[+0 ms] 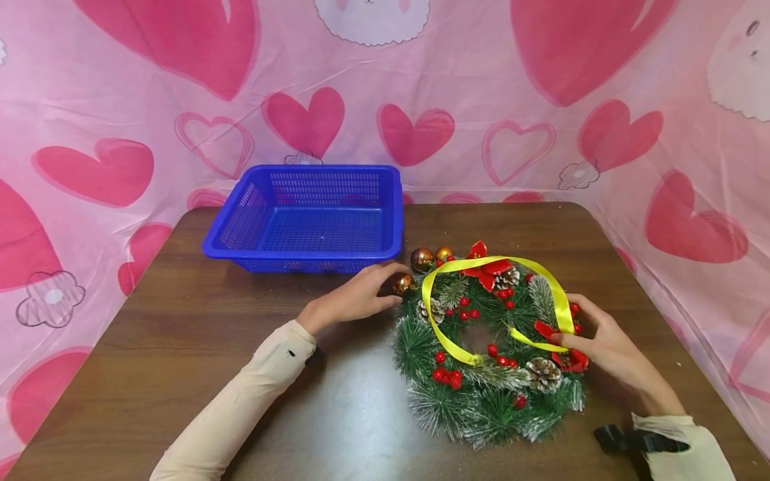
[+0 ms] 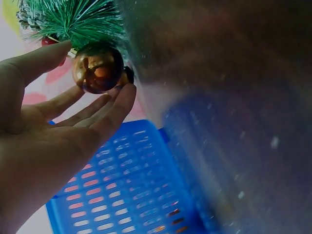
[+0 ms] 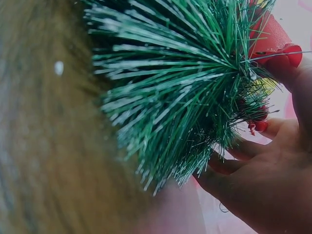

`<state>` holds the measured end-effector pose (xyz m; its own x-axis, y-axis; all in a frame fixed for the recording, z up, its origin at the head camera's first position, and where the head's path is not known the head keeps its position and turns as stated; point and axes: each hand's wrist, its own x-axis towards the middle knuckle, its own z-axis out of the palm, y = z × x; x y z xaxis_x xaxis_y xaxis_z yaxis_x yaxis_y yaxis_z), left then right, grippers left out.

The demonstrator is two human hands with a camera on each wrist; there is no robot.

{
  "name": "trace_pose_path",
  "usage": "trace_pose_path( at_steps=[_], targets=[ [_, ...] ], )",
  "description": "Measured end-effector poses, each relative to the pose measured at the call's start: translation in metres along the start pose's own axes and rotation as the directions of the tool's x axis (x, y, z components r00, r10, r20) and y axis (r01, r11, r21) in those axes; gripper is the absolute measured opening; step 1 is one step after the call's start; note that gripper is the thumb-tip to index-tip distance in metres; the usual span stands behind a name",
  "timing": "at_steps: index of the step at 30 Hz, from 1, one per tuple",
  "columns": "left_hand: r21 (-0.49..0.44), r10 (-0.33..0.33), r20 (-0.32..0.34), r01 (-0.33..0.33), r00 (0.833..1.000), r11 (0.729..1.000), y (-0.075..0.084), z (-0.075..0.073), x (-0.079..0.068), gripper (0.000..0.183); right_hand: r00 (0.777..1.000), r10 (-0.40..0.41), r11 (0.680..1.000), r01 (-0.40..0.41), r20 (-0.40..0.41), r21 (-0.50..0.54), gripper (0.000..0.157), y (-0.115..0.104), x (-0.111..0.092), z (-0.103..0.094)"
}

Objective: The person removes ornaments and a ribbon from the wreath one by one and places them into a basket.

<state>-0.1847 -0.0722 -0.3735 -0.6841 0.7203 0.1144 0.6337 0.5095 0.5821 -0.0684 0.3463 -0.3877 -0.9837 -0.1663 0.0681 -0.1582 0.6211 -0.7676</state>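
Note:
A green wreath with frosted tips, red berries, pinecones and red flowers lies on the table. A loop of yellow ribbon rests across it. At the wreath's left edge my left hand is spread around a shiny copper bauble, thumb by its cap and fingers along its other side. Two more baubles sit just behind. My right hand grips the wreath's right edge, thumb on top by a red flower, fingers among the green bristles.
A blue plastic basket with slotted walls stands at the back left of the brown wooden table. A pink cloth with hearts hangs behind and around the table.

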Motion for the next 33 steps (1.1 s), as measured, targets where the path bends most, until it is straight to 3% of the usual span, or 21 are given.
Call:
trace_pose_path(
  at_steps=[4,12,19,28,33],
  targets=[
    [-0.065,-0.006,0.003,0.006,1.0,0.998,-0.0035,0.0014,0.0006,0.053,1.0,-0.016,0.999,0.016,0.007,0.032,0.055,0.0003,0.0005,0.0009],
    [-0.131,-0.078,-0.005,0.077,0.997,0.988,-0.0059,0.0034,0.0004,0.044,1.0,-0.008,0.999,0.007,0.016,0.048,0.054,0.0002,0.0012,0.0001],
    [-0.167,-0.021,-0.038,0.014,0.999,0.986,-0.0039,0.0045,0.0025,0.035,1.0,0.003,0.999,-0.005,0.024,0.052,0.053,0.0012,-0.0003,-0.0004],
    [-0.206,-0.041,-0.047,0.03,0.998,0.978,0.0017,-0.0025,0.0025,0.035,1.0,-0.012,1.0,0.012,0.014,0.014,0.055,0.0004,0.0011,-0.0011],
    [-0.175,-0.039,-0.03,0.033,0.999,0.984,0.0031,-0.0017,0.0013,0.037,1.0,0.017,1.0,-0.017,0.012,-0.026,0.054,-0.0008,-0.0011,-0.0019]
  ],
)
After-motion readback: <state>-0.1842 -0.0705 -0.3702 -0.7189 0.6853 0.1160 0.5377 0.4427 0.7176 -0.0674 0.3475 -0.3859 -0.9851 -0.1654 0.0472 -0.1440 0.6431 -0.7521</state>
